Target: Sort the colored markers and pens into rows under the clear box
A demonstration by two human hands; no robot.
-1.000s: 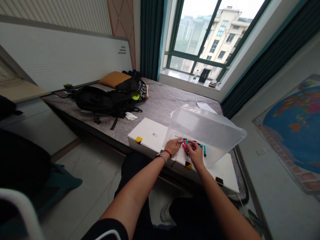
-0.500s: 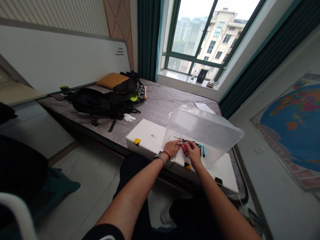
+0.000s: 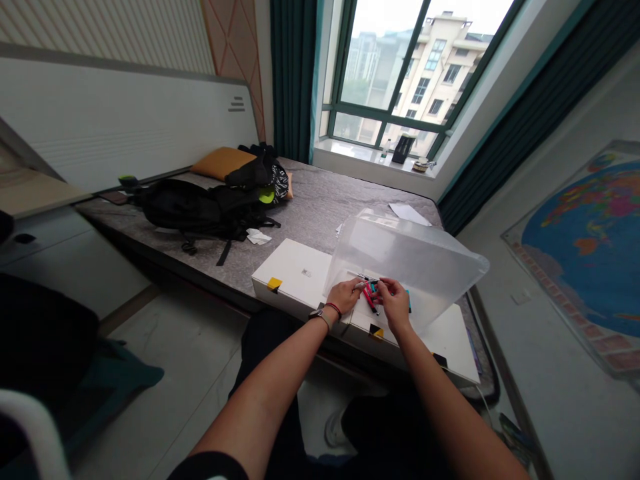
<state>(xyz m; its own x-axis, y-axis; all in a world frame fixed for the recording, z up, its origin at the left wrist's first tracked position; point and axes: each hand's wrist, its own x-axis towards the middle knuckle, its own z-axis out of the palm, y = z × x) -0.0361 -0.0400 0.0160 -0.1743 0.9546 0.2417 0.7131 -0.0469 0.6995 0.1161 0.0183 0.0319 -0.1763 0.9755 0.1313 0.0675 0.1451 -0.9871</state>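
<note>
A pen point(image 3: 370, 283) lies between the hands, its long axis running crosswise; which end is the tip I cannot tell. The left hand point(image 3: 345, 293) pinches one end; the right hand point(image 3: 395, 301), fingers curled, meets the other, its grip unclear. Red markers point(image 3: 369, 300) slant just below.

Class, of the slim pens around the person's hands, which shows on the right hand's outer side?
The slim teal pen right of the right hand; the other visible pens, red included, show closer to the left hand.
</note>
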